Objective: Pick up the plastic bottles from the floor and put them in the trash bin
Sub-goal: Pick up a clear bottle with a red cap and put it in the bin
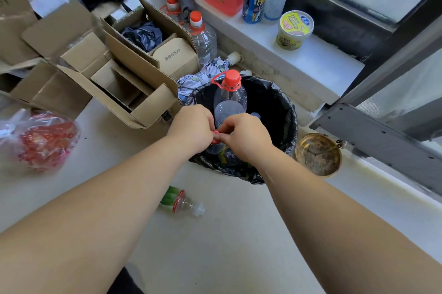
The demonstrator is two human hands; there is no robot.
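Over the bin (290, 112), lined with a black bag, both hands meet: the left hand (192, 127) and right hand (241, 136) are curled closed, fingertips pinching a small red cap (216, 137) between them, atop a bottle that is mostly hidden. A large clear bottle (229, 95) with a red cap stands upright inside the bin. Nearer, on the floor (227, 246), a green-labelled bottle (180, 201) lies on its side.
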